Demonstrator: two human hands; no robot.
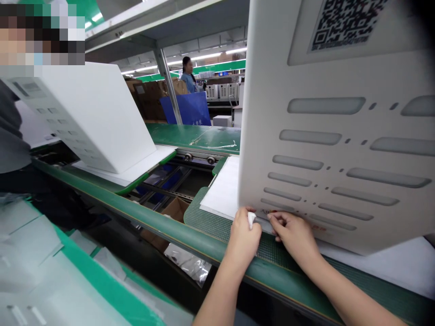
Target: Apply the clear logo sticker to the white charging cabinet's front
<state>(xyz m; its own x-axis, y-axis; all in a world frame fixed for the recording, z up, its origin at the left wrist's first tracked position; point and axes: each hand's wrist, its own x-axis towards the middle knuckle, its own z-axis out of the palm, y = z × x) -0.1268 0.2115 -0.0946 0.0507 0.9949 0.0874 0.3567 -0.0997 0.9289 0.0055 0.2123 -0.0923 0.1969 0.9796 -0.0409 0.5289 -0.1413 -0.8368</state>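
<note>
Large in front of me stands a white slotted casing point(326, 181), with a square code label point(348, 25) high on its face. At its lower left edge my left hand point(242, 235) is closed round a small white wad point(251, 220), tissue or cloth, which pokes out between the fingers. Close beside it, my right hand point(295, 233) has thumb and forefinger pinched together against the casing's bottom edge, near a small orange-red mark. Whatever those fingertips hold, if anything, is too small to make out. White sheeting point(222, 190) lies under the casing on a green textured board point(197, 213).
A second white casing point(112, 117) stands on another board to the left, beside a person in grey. A green rail point(152, 222) runs before me. White packets point(30, 262) fill the lower left. Behind are a green belt point(193, 136) and a metal post point(168, 86).
</note>
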